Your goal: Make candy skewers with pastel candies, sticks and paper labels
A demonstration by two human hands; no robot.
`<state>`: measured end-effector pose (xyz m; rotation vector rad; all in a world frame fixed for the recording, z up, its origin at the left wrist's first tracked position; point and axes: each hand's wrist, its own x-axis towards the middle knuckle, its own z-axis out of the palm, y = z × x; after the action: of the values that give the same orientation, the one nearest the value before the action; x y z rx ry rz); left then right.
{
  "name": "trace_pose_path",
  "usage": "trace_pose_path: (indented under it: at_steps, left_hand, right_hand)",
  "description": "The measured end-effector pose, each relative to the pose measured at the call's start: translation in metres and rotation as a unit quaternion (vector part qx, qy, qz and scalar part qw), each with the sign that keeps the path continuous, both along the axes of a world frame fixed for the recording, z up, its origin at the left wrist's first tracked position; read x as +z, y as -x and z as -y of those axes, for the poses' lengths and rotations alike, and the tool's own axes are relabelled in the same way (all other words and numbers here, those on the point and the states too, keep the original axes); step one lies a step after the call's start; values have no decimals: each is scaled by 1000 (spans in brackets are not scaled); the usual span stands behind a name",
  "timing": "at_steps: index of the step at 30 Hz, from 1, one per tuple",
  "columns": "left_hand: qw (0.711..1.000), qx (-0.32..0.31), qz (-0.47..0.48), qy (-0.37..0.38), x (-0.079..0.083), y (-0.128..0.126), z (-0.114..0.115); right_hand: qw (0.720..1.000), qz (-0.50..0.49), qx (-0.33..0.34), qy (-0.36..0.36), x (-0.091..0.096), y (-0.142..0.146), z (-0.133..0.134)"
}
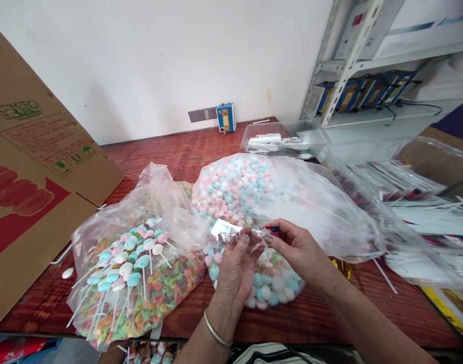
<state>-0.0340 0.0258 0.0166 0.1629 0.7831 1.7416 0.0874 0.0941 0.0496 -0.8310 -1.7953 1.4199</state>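
My left hand (234, 273), with a bangle at the wrist, pinches a small clear plastic wrapper (228, 233) that has white and printed parts. At the wrapper's other end, a red and dark corner sits between the thumb and fingers of my right hand (294, 245). Whether anything is inside the wrapper I cannot tell. Beneath and behind both hands lies a big clear bag of pink, blue and white candies (235, 187). To the left, white-stick lollipops (134, 255) in pastel colours rest on a clear bag of colourful ring-shaped pieces (174, 280).
A tall cardboard box (37, 146) stands at the left. Clear plastic bins, one at the back (248, 136) and one at the right (417, 247), hold packaging and white sticks. A blue device (226, 119) sits by the wall sockets. Metal shelving (341, 81) rises at back right.
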Motion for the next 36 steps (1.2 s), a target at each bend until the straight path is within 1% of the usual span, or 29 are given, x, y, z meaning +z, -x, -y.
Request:
trace_pose_path:
  at_steps: [2, 4, 6, 9, 12, 15, 19, 20, 22, 25, 27, 29, 31, 33, 36]
  left_hand:
    - [998, 44, -36, 37, 3, -2, 1]
    - [993, 85, -60, 55, 3, -4, 1]
    - [989, 114, -68, 58, 2, -7, 2]
    - [986, 137, -77, 58, 2, -10, 1]
    - [980, 160, -91, 79, 2, -12, 1]
    - [981, 144, -96, 93, -2, -10, 2]
    - [987, 69, -106, 99, -11, -5, 1]
    - [990, 61, -91, 94, -13, -4, 1]
    - [993, 74, -39, 79, -15, -3, 0]
    - [991, 112, 43, 53, -17, -1, -1]
    - [990, 119, 69, 37, -18, 1, -1]
    - [989, 128, 73, 29, -20, 3, -1]
    - [989, 133, 65, 20, -21, 5, -1]
    - [989, 135, 56, 7, -22, 6, -1]
    - [989, 142, 42, -4, -22, 6, -1]
  right_hand:
    - [1000, -1, -29, 11, -5, -4, 3]
    - [999, 18, -50, -1, -9, -6, 8]
    - [996, 51, -71, -29, -11, -6, 14]
    - [987, 93, -101, -85, -12, -5, 21]
    - [980, 104, -107, -134, -14, -4, 24]
    - [971, 115, -111, -176, -17, -6, 25]
    - [962, 132, -101, -218, -19, -9, 24]
    - [962, 132, -96, -219, -19, -9, 24]
    - [970, 123, -88, -193, -21, -8, 25]
    - [987, 82, -103, -95, -25, -8, 25]
    - [991, 52, -120, -37, -25, -10, 26]
    - [990, 37, -138, -15, -23, -13, 28]
    - [988, 28, -151, -32, -17, -15, 32]
    - [985, 10, -158, -72, -11, -16, 38]
    - [981, -16, -148, -122, -8, -13, 47]
